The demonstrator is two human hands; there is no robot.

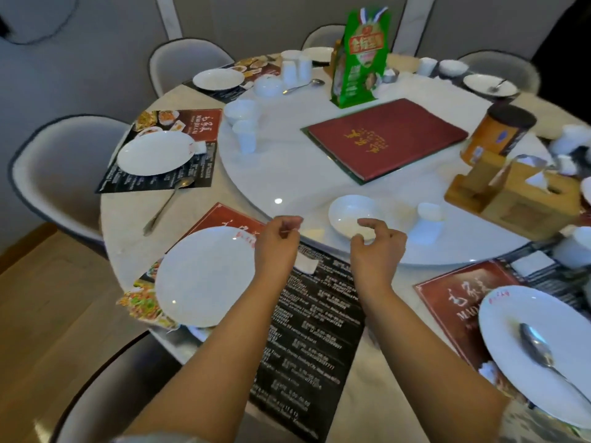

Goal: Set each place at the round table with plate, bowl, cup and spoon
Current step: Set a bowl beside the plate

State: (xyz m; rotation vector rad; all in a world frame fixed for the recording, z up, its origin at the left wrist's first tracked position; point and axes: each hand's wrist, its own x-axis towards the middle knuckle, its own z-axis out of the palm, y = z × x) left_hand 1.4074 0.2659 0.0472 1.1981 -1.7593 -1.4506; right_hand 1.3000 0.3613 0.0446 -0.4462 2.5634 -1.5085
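Observation:
A white plate (204,276) lies on the paper placemat (313,330) at the place nearest me. My left hand (278,241) hovers at the plate's right rim, fingers loosely curled, holding nothing. My right hand (377,247) hangs just in front of a white bowl (348,215) on the turntable's (287,174) near edge, fingers apart. A white cup (427,222) stands to the right of that bowl. At the lower right, a second plate (543,356) carries a spoon (540,350). The left place has a plate (155,153) with a spoon (168,203) beside it.
A red menu book (387,139) and a green carton (359,59) sit on the turntable, with a wooden napkin holder (515,193) and a brown canister (499,132) at the right. Further plates, bowls and cups stand at the far places. Grey chairs (54,177) ring the table.

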